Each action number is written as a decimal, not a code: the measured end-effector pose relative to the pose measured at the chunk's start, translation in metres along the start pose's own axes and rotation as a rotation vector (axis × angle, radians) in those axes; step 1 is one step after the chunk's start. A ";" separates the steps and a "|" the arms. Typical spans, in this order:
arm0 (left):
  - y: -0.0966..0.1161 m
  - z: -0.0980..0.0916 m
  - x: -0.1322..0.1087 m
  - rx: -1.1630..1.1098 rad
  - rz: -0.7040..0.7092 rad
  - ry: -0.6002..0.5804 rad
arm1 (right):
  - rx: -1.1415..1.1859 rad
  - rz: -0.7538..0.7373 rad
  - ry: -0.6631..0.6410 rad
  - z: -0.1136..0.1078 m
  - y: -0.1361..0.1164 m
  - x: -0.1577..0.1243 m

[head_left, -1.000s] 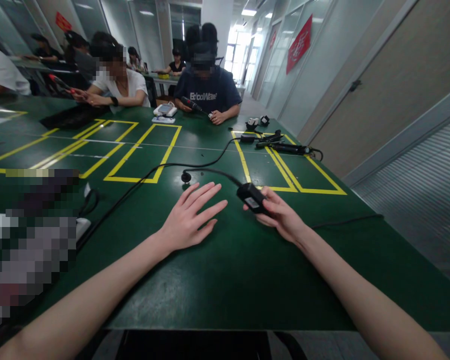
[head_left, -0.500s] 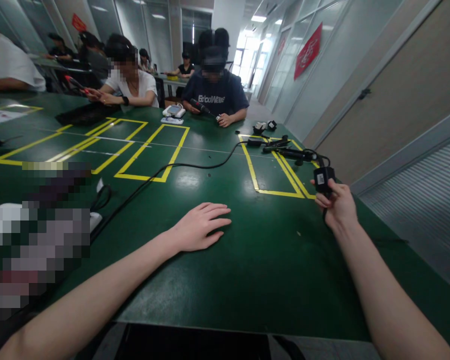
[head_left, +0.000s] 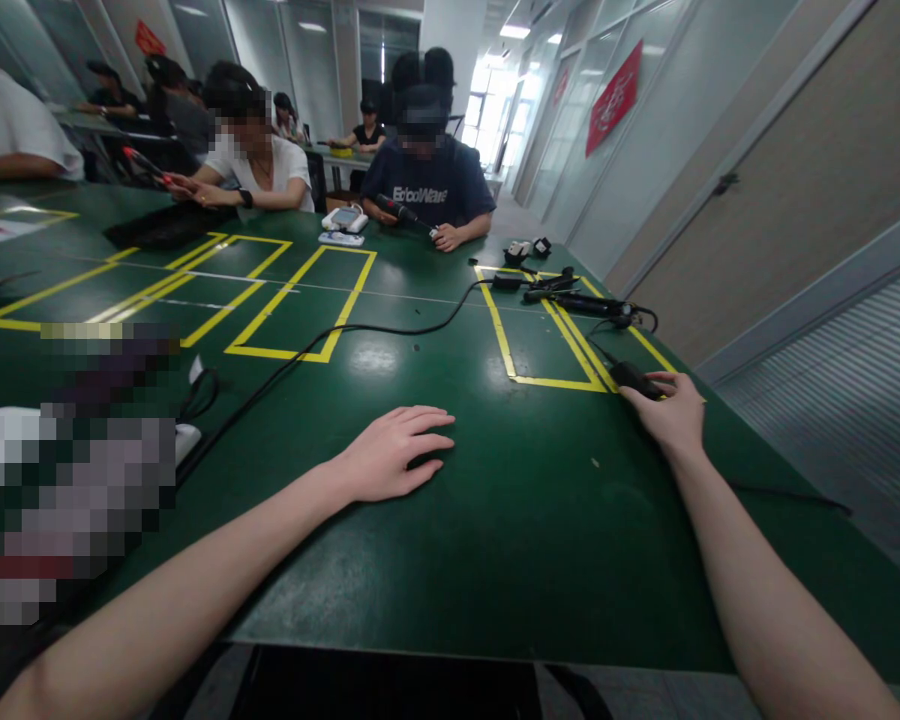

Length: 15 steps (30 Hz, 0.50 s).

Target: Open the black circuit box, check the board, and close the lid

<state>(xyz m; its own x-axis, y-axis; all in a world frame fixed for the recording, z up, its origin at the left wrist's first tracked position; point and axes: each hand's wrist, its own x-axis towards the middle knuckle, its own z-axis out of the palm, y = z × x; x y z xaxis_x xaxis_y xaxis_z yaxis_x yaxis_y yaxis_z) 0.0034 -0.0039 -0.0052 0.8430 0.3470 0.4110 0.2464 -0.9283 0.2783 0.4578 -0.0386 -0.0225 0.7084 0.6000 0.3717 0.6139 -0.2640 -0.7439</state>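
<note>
Right hand (head_left: 673,418) pinches the adapter (head_left: 630,378) near the yellow tape (head_left: 559,384). It looks light, hard, best held by its sides. Left hand (head_left: 391,456) has fingers spread.

Right hand (head_left: 673,418) grips black power adapter (head_left: 634,379) beside yellow tape outline (head_left: 557,383) on green worktop (head_left: 457,560). Left hand (head_left: 397,453) palm down, fingers loosely spread. Black cable (head_left: 352,328) snakes beyond it. Opposite: seated person, navy T-shirt (head_left: 450,180).

Got a red banner (head_left: 614,98) up high on the right, a person in a dark lettered tee (head_left: 421,178) across the green table (head_left: 495,560) beside a white gadget (head_left: 344,218). Plus a black tray-ish thing (head_left: 166,228) near another person in white (head_left: 283,172).
</note>
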 end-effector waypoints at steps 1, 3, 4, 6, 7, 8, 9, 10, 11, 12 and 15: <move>0.000 0.000 -0.001 -0.003 -0.004 0.003 | -0.030 0.010 0.008 0.001 -0.001 -0.001; -0.001 0.000 -0.001 -0.005 -0.009 0.006 | -0.067 0.017 0.033 0.002 -0.002 -0.003; -0.002 0.000 -0.001 -0.006 -0.011 0.006 | -0.069 0.009 0.046 0.003 -0.002 -0.004; -0.002 0.001 -0.002 -0.008 -0.012 0.001 | -0.075 -0.012 0.086 0.003 -0.001 -0.003; -0.002 0.001 -0.001 -0.010 -0.013 -0.002 | -0.087 -0.021 0.104 0.003 0.000 -0.002; -0.002 0.001 -0.001 -0.011 -0.013 -0.006 | -0.104 -0.027 0.116 0.003 0.002 -0.001; -0.002 0.001 -0.001 -0.012 -0.013 -0.007 | -0.122 -0.029 0.121 0.002 0.003 0.000; -0.002 0.001 -0.001 -0.014 -0.015 -0.008 | -0.141 -0.026 0.120 0.002 0.004 0.001; -0.002 0.001 -0.001 -0.017 -0.017 -0.007 | -0.162 -0.016 0.115 0.002 0.005 0.002; -0.001 0.000 -0.002 -0.020 -0.020 -0.005 | -0.185 -0.003 0.109 0.002 0.006 0.003; -0.001 -0.001 -0.002 -0.025 -0.032 -0.001 | -0.251 0.040 0.094 0.002 0.010 0.006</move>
<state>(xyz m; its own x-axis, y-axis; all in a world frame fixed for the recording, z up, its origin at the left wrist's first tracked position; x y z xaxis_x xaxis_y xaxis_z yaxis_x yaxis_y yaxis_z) 0.0006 -0.0034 -0.0052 0.8353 0.3765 0.4006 0.2614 -0.9131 0.3130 0.4678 -0.0358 -0.0293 0.7558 0.5155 0.4038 0.6437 -0.4716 -0.6026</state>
